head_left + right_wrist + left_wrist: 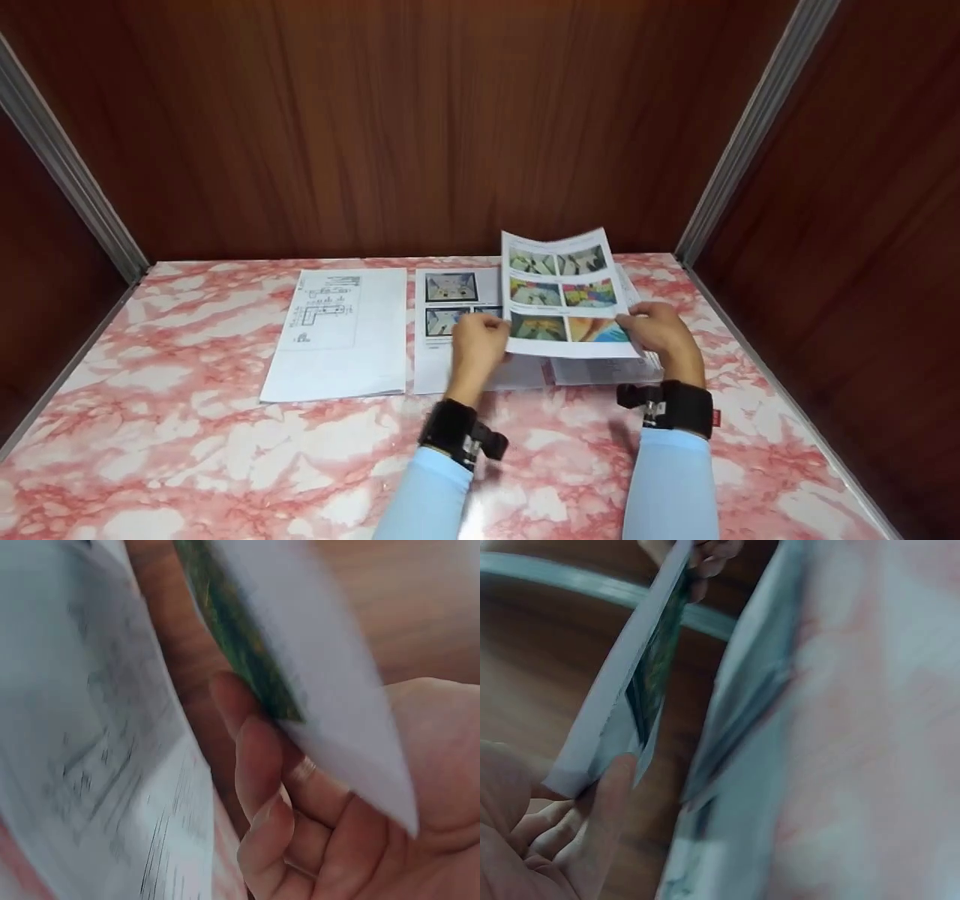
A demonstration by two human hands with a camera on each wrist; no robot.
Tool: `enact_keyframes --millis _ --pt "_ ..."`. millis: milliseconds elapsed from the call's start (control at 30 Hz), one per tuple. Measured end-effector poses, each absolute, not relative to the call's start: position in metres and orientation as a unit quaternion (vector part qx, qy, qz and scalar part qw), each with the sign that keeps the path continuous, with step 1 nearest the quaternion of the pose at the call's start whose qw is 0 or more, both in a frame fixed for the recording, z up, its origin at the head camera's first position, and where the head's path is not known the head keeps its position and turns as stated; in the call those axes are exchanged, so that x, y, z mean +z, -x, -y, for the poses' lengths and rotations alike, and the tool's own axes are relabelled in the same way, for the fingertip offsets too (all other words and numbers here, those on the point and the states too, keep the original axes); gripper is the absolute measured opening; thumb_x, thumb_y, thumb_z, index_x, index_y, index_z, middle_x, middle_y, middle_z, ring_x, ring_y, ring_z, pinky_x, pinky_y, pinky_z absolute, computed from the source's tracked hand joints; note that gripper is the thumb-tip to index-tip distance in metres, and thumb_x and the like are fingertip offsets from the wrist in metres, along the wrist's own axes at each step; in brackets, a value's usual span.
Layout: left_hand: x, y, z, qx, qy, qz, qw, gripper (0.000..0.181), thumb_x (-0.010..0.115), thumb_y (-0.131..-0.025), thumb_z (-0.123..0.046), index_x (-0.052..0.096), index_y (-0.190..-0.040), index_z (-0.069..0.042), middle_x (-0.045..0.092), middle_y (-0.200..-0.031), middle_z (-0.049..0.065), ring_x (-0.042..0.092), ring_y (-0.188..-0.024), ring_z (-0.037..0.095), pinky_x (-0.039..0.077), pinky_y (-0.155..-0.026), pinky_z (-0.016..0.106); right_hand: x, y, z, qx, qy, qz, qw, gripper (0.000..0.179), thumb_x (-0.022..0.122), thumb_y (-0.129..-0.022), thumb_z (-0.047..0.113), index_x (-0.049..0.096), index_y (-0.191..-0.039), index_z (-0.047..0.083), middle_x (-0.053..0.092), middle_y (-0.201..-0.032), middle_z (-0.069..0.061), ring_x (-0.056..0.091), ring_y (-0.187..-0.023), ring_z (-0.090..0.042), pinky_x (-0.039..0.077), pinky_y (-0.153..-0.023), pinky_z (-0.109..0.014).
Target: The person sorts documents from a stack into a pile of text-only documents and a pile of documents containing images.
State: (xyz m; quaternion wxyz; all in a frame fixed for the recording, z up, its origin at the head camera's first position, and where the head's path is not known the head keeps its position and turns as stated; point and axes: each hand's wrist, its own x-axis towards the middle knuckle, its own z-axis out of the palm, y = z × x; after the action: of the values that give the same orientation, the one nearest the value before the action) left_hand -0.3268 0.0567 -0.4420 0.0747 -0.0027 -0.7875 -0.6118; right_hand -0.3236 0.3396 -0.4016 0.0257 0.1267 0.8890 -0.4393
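Observation:
A printed sheet of paper with several colour photos is held up over the right part of the table, its top edge bowed. My left hand pinches its lower left side between thumb and fingers. On the opposite side, my right hand grips the sheet's right edge. The left wrist view shows the sheet nearly edge-on, with the left hand at its corner. In the right wrist view the sheet curves between the thumb side and fingers of the right hand.
A paper stack with a line drawing lies at the left. Beside it is a paper with framed pictures, partly covered by the left hand. More papers lie beneath the raised sheet. Wooden panels enclose the marbled table.

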Motion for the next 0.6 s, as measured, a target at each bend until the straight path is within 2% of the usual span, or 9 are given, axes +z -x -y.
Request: enact_keyframes --millis 100,200,267,333,433,600 --pt "-0.433 0.327 -0.036 -0.605 -0.008 0.791 0.089 0.014 0.068 -0.091 -0.008 0.081 -0.091 -0.004 0.077 -0.081 0.010 0.070 -0.052 0.019 0.058 -0.050 0.030 -0.396 0.326 -0.324 -0.474 -0.104 -0.874 0.024 0.053 0.063 -0.102 0.028 0.054 -0.140 -0.007 0.056 -0.138 -0.022 0.056 -0.115 -0.027 0.048 -0.098 -0.042" --pt "-0.426 0.326 -0.014 -0.589 -0.019 0.801 0.104 0.014 0.069 -0.090 -0.010 0.082 -0.091 -0.006 0.077 -0.083 0.008 0.069 -0.055 0.017 0.059 -0.056 0.031 -0.395 0.331 -0.306 -0.508 -0.074 -0.858 0.010 0.043 0.064 -0.101 0.025 0.062 -0.130 -0.007 0.065 -0.114 -0.011 0.060 -0.095 -0.017 0.051 -0.087 -0.035" --pt "-0.424 0.326 0.003 -0.585 -0.024 0.804 0.103 0.014 0.070 -0.090 -0.011 0.082 -0.092 -0.006 0.077 -0.085 0.009 0.068 -0.057 0.017 0.060 -0.060 0.033 -0.396 0.335 -0.292 -0.523 -0.057 -0.850 -0.007 0.037 0.065 -0.099 0.021 0.067 -0.122 -0.007 0.067 -0.099 -0.005 0.058 -0.085 -0.012 0.050 -0.078 -0.031" --pt "-0.422 0.325 0.020 -0.582 -0.030 0.807 0.097 0.014 0.070 -0.089 -0.011 0.082 -0.094 -0.004 0.077 -0.088 0.010 0.068 -0.062 0.017 0.060 -0.062 0.033 -0.397 0.338 -0.278 -0.532 -0.043 -0.845 -0.022 0.032 0.066 -0.097 0.017 0.070 -0.116 -0.008 0.065 -0.090 -0.001 0.056 -0.080 -0.012 0.048 -0.072 -0.029" --pt "-0.419 0.324 0.045 -0.572 -0.043 0.815 0.080 0.015 0.070 -0.087 -0.009 0.081 -0.095 -0.003 0.077 -0.091 0.012 0.069 -0.065 0.019 0.060 -0.061 0.032 -0.401 0.343 -0.257 -0.521 -0.023 -0.852 -0.046 0.028 0.068 -0.093 0.013 0.073 -0.110 -0.009 0.068 -0.090 -0.003 0.057 -0.083 -0.016 0.046 -0.070 -0.026" --pt "-0.423 0.324 0.071 -0.542 -0.064 0.837 0.050 0.019 0.073 -0.085 -0.007 0.081 -0.100 0.001 0.077 -0.095 0.014 0.067 -0.067 0.016 0.058 -0.061 0.027 -0.409 0.350 -0.233 -0.475 0.008 -0.877 -0.068 0.023 0.073 -0.090 0.009 0.076 -0.105 -0.008 0.075 -0.099 -0.014 0.062 -0.095 -0.026 0.048 -0.080 -0.030"
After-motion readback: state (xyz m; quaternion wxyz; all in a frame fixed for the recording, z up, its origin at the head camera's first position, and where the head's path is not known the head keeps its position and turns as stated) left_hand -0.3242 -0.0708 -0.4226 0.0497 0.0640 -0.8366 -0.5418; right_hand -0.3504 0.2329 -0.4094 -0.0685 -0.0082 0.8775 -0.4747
